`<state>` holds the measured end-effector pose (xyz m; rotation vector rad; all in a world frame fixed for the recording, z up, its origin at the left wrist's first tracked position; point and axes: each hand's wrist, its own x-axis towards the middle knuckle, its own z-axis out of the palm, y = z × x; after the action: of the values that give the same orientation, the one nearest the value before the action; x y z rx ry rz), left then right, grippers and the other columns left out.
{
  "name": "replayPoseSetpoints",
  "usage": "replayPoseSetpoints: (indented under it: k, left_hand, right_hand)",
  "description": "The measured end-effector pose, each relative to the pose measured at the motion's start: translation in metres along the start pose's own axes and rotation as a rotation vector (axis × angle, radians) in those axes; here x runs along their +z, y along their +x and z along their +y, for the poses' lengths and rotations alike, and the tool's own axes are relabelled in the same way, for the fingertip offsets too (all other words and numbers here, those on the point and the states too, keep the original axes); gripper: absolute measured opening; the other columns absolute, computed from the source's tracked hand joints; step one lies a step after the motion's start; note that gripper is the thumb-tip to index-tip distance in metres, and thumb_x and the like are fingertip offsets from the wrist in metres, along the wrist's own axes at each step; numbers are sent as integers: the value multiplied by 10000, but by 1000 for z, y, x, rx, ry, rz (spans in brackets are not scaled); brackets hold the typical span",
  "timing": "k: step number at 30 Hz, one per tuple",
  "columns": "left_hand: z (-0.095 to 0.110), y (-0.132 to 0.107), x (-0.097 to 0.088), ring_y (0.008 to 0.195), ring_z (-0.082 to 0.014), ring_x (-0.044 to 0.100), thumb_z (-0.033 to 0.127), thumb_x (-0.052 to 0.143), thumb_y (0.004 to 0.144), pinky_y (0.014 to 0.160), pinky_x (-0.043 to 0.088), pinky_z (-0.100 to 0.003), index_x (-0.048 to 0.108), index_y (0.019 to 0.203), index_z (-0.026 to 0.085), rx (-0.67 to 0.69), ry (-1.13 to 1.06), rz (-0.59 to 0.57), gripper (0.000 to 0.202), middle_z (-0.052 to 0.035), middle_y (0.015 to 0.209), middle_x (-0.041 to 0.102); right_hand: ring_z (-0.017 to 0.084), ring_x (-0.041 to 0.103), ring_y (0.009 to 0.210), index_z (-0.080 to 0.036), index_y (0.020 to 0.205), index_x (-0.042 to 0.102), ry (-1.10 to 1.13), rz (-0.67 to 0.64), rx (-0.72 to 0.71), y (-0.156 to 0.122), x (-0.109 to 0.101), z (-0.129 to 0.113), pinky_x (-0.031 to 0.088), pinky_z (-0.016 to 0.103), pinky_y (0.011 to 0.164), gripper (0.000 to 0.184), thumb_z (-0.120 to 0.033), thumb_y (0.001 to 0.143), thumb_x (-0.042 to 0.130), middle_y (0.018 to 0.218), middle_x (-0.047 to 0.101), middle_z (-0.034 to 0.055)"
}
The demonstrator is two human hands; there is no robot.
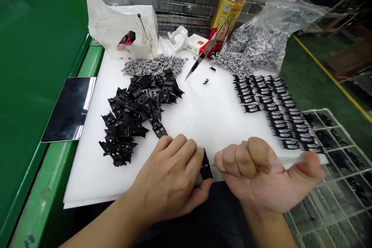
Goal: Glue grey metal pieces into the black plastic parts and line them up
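Left hand (168, 178) pinches a black plastic part (206, 166) between thumb and fingers; right hand (267, 174) is curled closed around a slim white tool (293, 161), its tip just beside the part. Ahead of left hand, a loose pile of black parts (136, 112) sits on white foam (203, 124); beyond right hand, rows of black parts (273, 112), then a wire rack (328, 209). Further ahead, scissors (200, 58) and grey small parts (154, 65).

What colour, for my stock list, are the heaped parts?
The heaped parts are black, best seen in the head view.
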<state>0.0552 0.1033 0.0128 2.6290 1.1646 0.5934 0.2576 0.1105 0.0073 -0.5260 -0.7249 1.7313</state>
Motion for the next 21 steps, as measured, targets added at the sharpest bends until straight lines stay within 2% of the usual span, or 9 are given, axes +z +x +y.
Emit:
replayPoseSetpoints:
  k: [7, 13, 18, 21]
  left_hand:
    - [1, 0, -1, 836, -248, 463, 401, 587, 1005, 706, 284, -427, 689, 1104, 124, -7, 0, 5, 311, -52, 916, 605]
    - [-1, -1, 1, 851, -251, 478, 414, 576, 1016, 714, 298, -432, 693, 1086, 119, 0, -4, 9, 325, -62, 932, 619]
    - [0, 0, 2, 833, -250, 466, 434, 588, 1007, 704, 290, -427, 698, 1098, 123, 11, 5, 22, 342, -56, 906, 608]
    - [0, 0, 2, 836, -251, 470, 428, 583, 1010, 709, 295, -429, 700, 1082, 120, 4, 5, 23, 337, -59, 908, 608]
  right_hand:
    - [146, 194, 489, -258, 660, 321, -12, 7, -23, -1, 2, 0, 282, 370, 568, 601, -784, 894, 494, 529, 201, -75]
    - [176, 316, 525, -250, 685, 375, -214, -84, -34, -3, 8, 1, 316, 381, 555, 630, -844, 893, 411, 562, 290, -34]
    - [161, 253, 500, -252, 662, 327, -81, -14, -87, -4, 5, 3, 301, 374, 557, 638, -835, 904, 417, 536, 224, -54]
    - [148, 224, 489, -252, 679, 332, -93, -35, -111, -5, 2, 5, 282, 370, 556, 608, -810, 907, 413, 534, 207, -63]
